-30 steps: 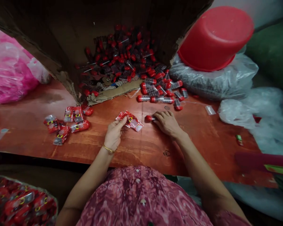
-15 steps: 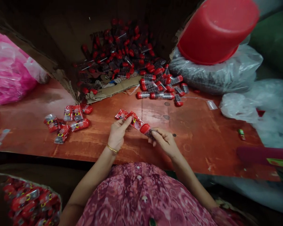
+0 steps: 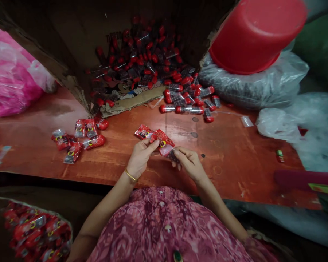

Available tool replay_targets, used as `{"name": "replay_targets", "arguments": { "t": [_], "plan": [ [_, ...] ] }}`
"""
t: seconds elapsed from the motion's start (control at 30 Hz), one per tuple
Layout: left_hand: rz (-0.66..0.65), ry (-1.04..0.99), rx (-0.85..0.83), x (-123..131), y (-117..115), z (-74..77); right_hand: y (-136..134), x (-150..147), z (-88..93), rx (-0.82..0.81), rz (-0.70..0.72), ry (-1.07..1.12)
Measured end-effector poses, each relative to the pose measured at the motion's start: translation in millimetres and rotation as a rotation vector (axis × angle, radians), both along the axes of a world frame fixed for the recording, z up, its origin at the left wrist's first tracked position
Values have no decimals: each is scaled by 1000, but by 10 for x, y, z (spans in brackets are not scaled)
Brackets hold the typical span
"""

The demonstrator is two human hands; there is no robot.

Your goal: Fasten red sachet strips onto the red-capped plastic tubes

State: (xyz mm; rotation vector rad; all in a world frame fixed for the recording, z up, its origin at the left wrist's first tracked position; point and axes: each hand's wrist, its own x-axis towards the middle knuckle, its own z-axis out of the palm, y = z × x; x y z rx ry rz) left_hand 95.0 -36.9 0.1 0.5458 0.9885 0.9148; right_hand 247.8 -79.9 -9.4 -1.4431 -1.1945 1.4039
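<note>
Above the table's near edge, the left hand pinches a red printed sachet while the right hand pinches a small vial at its mouth: bagging underway, apparently. Further insertion calls for an open mouth. Loose vials spill from the cardboard box beyond.

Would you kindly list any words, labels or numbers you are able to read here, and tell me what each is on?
None can be read for certain.
Cardboard box: faint pale print on the inner wall, too blurred; cartoon figure on its flap, no legible words.
Red sachet between left hand and right hand: round yellow-and-black mark, too small.
Sachet pile: same marks, unreadable.
</note>
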Motion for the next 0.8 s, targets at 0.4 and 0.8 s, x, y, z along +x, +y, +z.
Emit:
{"name": "replay_targets", "arguments": {
  "t": [0.4,0.8],
  "plan": [
    [133,129,54,-45,71,-84,-88,33,20,-44,-32,92],
    [-5,128,243,-125,78,-97,-26,20,42,-118,32,14]
  ]
}}
